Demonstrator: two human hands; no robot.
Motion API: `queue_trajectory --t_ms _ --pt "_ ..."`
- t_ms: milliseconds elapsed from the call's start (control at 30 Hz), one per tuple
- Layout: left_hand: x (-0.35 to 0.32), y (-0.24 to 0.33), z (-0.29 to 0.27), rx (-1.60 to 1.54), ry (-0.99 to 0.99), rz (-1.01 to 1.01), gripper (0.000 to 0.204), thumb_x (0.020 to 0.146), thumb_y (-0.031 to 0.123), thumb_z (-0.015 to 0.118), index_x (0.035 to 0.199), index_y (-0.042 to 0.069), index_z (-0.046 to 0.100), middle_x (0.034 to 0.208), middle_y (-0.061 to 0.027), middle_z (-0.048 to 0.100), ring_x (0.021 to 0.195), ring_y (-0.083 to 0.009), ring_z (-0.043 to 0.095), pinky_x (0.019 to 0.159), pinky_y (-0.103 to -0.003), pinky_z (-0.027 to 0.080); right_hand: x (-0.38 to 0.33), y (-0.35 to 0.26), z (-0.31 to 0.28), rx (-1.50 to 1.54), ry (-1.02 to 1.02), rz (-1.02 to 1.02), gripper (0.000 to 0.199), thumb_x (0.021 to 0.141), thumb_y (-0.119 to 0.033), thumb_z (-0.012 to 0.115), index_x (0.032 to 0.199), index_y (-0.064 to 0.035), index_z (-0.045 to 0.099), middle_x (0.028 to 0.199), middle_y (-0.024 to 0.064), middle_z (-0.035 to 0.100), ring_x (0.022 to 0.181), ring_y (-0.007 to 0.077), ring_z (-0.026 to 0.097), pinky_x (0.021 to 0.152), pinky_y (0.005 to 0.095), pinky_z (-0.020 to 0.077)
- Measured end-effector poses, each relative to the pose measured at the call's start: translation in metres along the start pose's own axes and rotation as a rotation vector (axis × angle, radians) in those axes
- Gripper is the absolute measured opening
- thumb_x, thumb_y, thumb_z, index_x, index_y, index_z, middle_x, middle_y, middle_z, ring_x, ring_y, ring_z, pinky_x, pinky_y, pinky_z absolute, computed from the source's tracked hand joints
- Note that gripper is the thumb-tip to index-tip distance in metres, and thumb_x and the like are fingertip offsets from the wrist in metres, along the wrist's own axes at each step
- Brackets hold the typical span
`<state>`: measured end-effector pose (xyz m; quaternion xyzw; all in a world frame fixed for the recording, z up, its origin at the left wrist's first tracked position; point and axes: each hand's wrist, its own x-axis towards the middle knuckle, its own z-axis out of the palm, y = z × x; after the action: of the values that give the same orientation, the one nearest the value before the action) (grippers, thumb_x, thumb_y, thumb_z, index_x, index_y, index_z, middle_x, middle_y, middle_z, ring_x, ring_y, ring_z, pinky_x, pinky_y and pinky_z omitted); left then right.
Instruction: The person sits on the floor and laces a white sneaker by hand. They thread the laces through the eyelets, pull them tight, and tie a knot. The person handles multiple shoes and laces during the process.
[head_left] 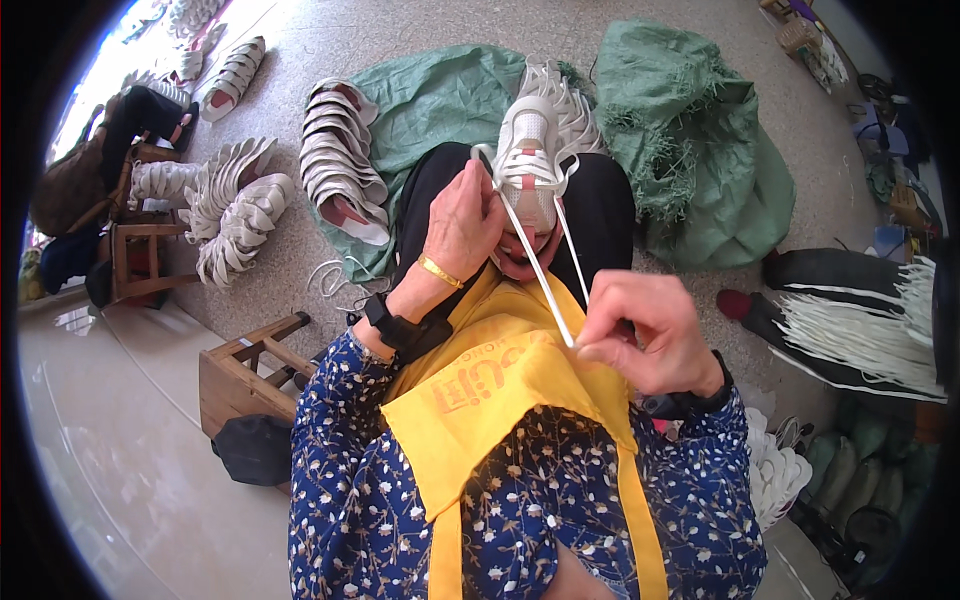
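Speckled grey-beige floor (pixel 330 30) above, glossy pale tile floor (pixel 110 440) lower left with sheen. Bright daylight from upper left. Small wooden stool (pixel 240 375) at left, dark cushion (pixel 255 450) beside it; second wooden stool (pixel 140 262) farther left. Green sacks (pixel 690 150) spread on floor. Stacks of white shoe uppers (pixel 240 215) at left. Bundle of white laces (pixel 865 330) at right.

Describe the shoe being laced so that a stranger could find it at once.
Start at the yellow apron and follow the black trousers to the knees. The shoe rests there, white with pink trim, steadied by the left hand. Unlike the stacked uppers on the floor, it has a white lace running to the right hand.
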<state>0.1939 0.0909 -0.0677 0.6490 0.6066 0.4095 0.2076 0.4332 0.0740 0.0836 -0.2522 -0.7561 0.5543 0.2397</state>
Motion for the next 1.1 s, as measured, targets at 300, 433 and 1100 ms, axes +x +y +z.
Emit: queue_trajectory --t_ms 300,433,1100 --pt "0.0 0.017 -0.011 -0.078 -0.089 -0.019 0.012 0.084 0.002 0.072 0.089 0.0 0.062 0.078 -0.0077 0.063 0.064 -0.0148 0.064 0.06 -0.027 0.05 0.023 0.017 -0.037 0.287 0.232 0.091 0.008 0.096 -0.008 0.067 0.093 -0.002 0.062 0.081 -0.0041 0.058 0.064 0.0015 0.051 0.056 0.0183 0.0392" --pt "0.004 0.04 -0.011 -0.207 -0.208 0.031 0.019 0.086 0.002 0.07 0.103 0.001 0.062 0.083 -0.0096 0.068 0.068 -0.0177 0.066 0.062 -0.029 0.052 0.047 0.019 -0.044 0.373 0.137 0.06 0.009 0.098 -0.01 0.064 0.094 -0.002 0.061 0.078 -0.0035 0.054 0.062 0.0027 0.047 0.053 0.0191 0.0349" --pt "-0.011 -0.013 -0.075 -0.696 -0.172 -0.324 0.013 0.105 0.012 0.058 0.094 0.007 0.052 0.075 0.0001 0.059 0.063 -0.0047 0.05 0.056 -0.019 0.039 -0.074 0.126 -0.081 0.693 0.453 0.455 0.025 0.109 -0.019 0.047 0.086 -0.0099 0.048 0.07 -0.0035 0.049 0.053 0.002 0.041 0.045 0.0176 0.0319"
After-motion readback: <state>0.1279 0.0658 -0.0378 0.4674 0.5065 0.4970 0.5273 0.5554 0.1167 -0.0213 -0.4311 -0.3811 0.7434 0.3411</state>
